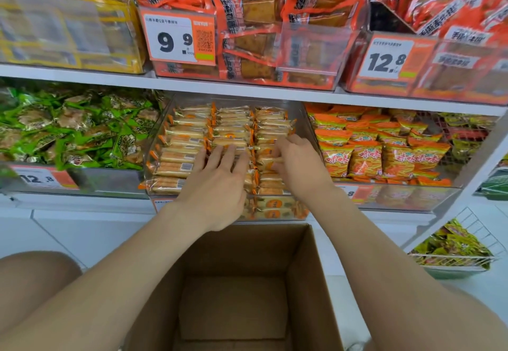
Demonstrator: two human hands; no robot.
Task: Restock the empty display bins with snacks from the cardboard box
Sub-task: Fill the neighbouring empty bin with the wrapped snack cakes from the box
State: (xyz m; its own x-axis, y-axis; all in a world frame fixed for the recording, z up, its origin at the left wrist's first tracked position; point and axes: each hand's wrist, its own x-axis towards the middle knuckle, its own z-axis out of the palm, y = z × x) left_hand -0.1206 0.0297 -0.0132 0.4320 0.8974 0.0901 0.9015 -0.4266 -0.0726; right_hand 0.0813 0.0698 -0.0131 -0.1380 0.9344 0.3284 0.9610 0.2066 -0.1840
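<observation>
Orange-ended clear snack packs [189, 130], neat rows filling bin [236, 99].

Both bare forearms are stretched out forward, angling in toward each other. The left hand [217, 185] is palm down, fingers straight and fanned out a bit. The right hand [298, 167] sits just beside it, back of the hand up, fingers bent down at the knuckles. Honestly can't tell if they're gripping anything.
</observation>
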